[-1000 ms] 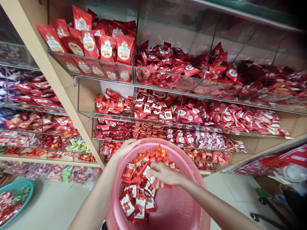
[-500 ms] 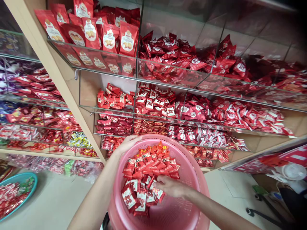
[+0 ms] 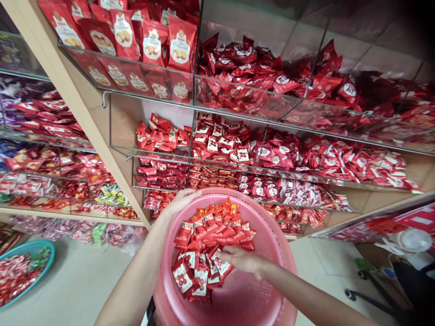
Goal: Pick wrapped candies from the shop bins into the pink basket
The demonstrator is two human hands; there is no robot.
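A round pink plastic basket point(image 3: 258, 290) with small holes is held in front of me. My left hand point(image 3: 181, 202) grips its upper left rim. Inside lie red packets with black lettering point(image 3: 207, 228) at the back and red-and-white packets with a berry print point(image 3: 193, 276) in front of them. My right hand point(image 3: 239, 259) reaches into the basket from the right, its fingers closed on one of the berry-print packets at the right edge of that pile.
Glass-fronted shelves point(image 3: 231, 168) full of red packets stand beyond the basket. A wooden upright point(image 3: 73, 108) divides them. A teal basin of sweets point(image 3: 50, 262) sits on the floor at left. A wheeled chair base point(image 3: 374, 290) is at lower right.
The view has tilted slightly, so the upper shelves sit higher. My right hand has shifted a little, and the berry-print packet at its fingertips has turned. My left hand stays on the rim.
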